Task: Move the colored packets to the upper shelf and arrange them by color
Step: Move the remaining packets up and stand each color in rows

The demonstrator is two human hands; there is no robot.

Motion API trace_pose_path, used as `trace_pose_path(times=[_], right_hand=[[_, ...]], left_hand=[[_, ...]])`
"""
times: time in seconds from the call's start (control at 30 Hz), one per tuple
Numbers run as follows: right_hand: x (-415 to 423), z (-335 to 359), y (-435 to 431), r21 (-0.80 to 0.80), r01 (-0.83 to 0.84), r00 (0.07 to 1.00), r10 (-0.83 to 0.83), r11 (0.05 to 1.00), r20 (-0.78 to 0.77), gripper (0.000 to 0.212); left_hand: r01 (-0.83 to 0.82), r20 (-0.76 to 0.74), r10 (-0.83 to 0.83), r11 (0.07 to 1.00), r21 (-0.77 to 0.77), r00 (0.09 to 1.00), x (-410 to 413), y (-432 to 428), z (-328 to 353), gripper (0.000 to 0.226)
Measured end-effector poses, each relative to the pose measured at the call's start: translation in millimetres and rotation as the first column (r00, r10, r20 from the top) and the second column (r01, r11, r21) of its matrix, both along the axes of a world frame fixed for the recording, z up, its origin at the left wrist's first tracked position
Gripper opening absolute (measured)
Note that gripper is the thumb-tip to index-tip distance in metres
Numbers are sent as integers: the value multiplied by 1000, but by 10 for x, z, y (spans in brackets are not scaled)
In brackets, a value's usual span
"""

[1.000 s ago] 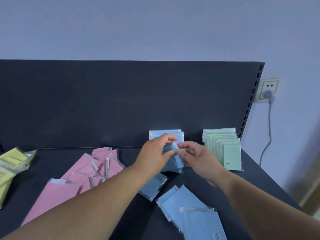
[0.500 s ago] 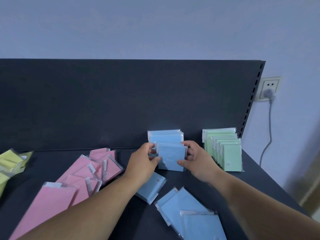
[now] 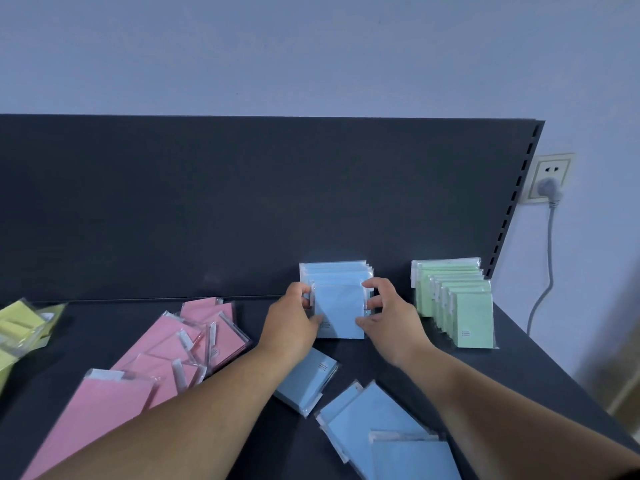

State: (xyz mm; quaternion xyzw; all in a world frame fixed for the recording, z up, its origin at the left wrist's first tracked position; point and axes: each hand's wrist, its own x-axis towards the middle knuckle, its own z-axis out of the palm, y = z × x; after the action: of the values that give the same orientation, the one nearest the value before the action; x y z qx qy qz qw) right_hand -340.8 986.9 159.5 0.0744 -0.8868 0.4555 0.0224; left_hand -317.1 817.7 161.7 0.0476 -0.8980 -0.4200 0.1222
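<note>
A row of blue packets (image 3: 337,275) stands against the dark back panel. Its front blue packet (image 3: 341,311) is upright between my hands. My left hand (image 3: 292,322) grips its left edge with curled fingers and thumb. My right hand (image 3: 388,317) pinches its right edge. A tidy row of green packets (image 3: 460,303) stands to the right. Loose blue packets (image 3: 381,431) lie flat near me, one (image 3: 310,382) under my left forearm. Pink packets (image 3: 180,348) lie scattered at the left, yellow packets (image 3: 20,323) at the far left.
The dark shelf (image 3: 536,368) ends at its right edge just past the green row. The back panel (image 3: 242,202) rises behind everything. A wall socket with a grey plug (image 3: 549,185) and hanging cable is on the wall at the right.
Both hands turned a blue packet from tilted to upright and set it at the front of the blue row; they now hold its two edges there.
</note>
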Motion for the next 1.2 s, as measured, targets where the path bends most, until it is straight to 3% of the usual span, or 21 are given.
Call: trace_pose_path(times=[0.3, 0.4, 0.47, 0.53, 0.6, 0.7, 0.83, 0.9, 1.03, 1.2], right_hand=[[44, 92, 25, -16, 8, 1000, -8, 1000, -6, 51], [87, 139, 122, 25, 37, 999, -37, 999, -8, 45], [128, 195, 201, 100, -12, 999, 7, 995, 48, 39], [191, 267, 293, 159, -167, 964, 127, 973, 234, 41], [287, 377, 378, 238, -374, 865, 244, 896, 439, 51], [435, 530, 437, 332, -559, 759, 307, 760, 574, 59], [597, 634, 366, 582, -580, 789, 218, 570, 574, 77], [614, 610, 363, 613, -509, 838, 184, 605, 514, 76], [577, 486, 431, 386, -341, 888, 159, 857, 431, 66], [584, 441, 477, 298, -292, 891, 145, 909, 430, 62]], left_hand=[[-9, -37, 8, 999, -31, 999, -35, -53, 7, 45], [-14, -99, 2, 993, -116, 995, 74, -45, 77, 45], [114, -42, -125, 972, -203, 991, 174, -12, 163, 39], [335, 170, -301, 913, -233, 938, 279, 29, 240, 42], [513, 373, -409, 823, -243, 833, 352, 59, 270, 51], [589, 441, -438, 749, -303, 784, 383, 67, 237, 57], [581, 410, -452, 763, -282, 792, 348, 56, 187, 52], [537, 358, -430, 792, -291, 829, 307, 38, 157, 46], [451, 286, -355, 780, -434, 890, 271, 10, 122, 45], [488, 354, -368, 794, -363, 860, 302, 15, 164, 54]])
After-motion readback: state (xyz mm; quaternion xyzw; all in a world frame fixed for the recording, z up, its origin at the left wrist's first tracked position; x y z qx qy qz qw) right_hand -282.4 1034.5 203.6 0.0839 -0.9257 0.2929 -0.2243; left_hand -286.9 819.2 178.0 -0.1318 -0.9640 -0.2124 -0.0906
